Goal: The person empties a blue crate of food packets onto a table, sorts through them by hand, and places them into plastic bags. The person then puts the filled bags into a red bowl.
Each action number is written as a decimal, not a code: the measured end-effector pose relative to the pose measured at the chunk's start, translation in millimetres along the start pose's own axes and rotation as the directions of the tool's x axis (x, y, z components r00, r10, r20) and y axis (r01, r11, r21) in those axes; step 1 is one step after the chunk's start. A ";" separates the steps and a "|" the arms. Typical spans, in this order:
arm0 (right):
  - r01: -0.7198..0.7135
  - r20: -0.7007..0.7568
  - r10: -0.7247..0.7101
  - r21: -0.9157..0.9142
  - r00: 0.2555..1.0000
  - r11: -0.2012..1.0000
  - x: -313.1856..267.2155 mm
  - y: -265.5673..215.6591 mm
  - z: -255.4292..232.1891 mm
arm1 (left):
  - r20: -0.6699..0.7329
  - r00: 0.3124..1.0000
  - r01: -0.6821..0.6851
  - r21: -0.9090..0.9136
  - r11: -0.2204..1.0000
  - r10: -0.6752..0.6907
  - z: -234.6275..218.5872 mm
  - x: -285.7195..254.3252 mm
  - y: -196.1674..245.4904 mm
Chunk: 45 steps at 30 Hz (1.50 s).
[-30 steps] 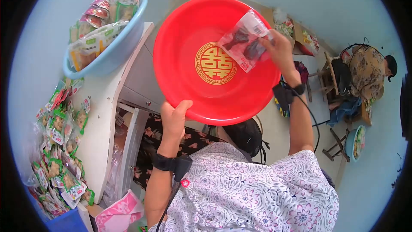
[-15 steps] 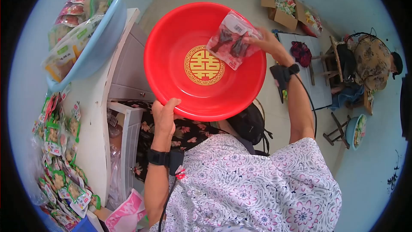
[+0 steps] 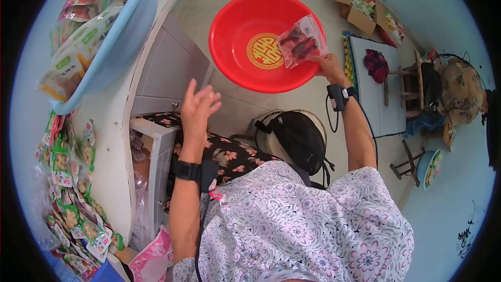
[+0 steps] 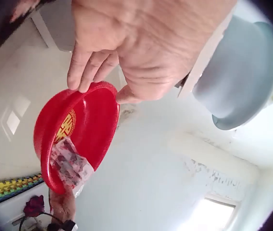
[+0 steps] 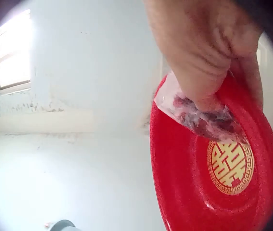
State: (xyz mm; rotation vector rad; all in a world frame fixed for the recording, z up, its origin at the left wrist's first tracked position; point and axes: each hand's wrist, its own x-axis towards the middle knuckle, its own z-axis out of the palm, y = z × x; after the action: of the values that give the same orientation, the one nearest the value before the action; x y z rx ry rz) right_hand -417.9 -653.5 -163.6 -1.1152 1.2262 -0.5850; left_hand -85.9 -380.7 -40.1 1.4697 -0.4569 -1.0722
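Note:
A red plastic basin (image 3: 232,39) with a gold double-happiness emblem (image 3: 265,51) is held up in front of the person, tilted. My right hand (image 3: 332,69) grips its right rim, with the thumb inside, pressing a clear packet (image 3: 302,42) of dark pieces against the basin wall. The right wrist view shows that packet (image 5: 201,118) under the thumb. My left hand (image 3: 198,109) is apart from the basin in the head view, its fingers spread and loosely bent, holding nothing. In the left wrist view its fingers overlap the basin's rim.
On the left, a white counter (image 3: 112,151) bears a light-blue tub (image 3: 130,36) of food packets and a pile of small packets (image 3: 68,193). Below it a cabinet door (image 3: 162,169) stands ajar. A black bag (image 3: 297,143), cardboard boxes (image 3: 360,18) and a seated person (image 3: 459,89) are further off.
My left hand has let go of the basin's near rim. The basin, with the packet, has moved forward and right in my right hand, which now grips the rim too.

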 end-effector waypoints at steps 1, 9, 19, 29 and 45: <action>-0.009 -0.046 0.010 0.031 0.999 0.999 12.9 15.5 8.2 | -0.006 1.000 0.029 0.006 1.000 -0.029 -5.3 -4.0 -4.4; 0.057 -0.417 -0.065 -0.031 0.907 0.998 117.7 238.8 106.4 | -0.020 0.999 0.026 0.081 0.996 -0.025 -33.2 -43.5 -32.5; -0.124 -0.640 0.251 0.237 0.726 0.964 69.5 311.9 215.7 | -0.049 0.999 0.032 0.205 0.978 -0.023 -42.9 -61.7 -15.1; -0.395 -0.256 0.544 0.460 0.799 0.795 47.8 379.9 240.5 | -0.038 0.998 0.052 0.289 0.956 -0.043 -49.0 -59.5 -11.6; -0.220 0.514 0.113 0.152 0.850 0.964 68.8 303.0 236.4 | 0.130 0.991 -0.011 0.264 0.964 -0.024 -78.4 -82.8 3.6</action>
State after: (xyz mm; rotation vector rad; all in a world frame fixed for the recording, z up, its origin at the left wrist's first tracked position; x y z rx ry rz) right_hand -236.5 -511.3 -478.7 -0.8965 0.7750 -0.2510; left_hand -62.2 -271.4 -17.5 1.6391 -0.7125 -1.1520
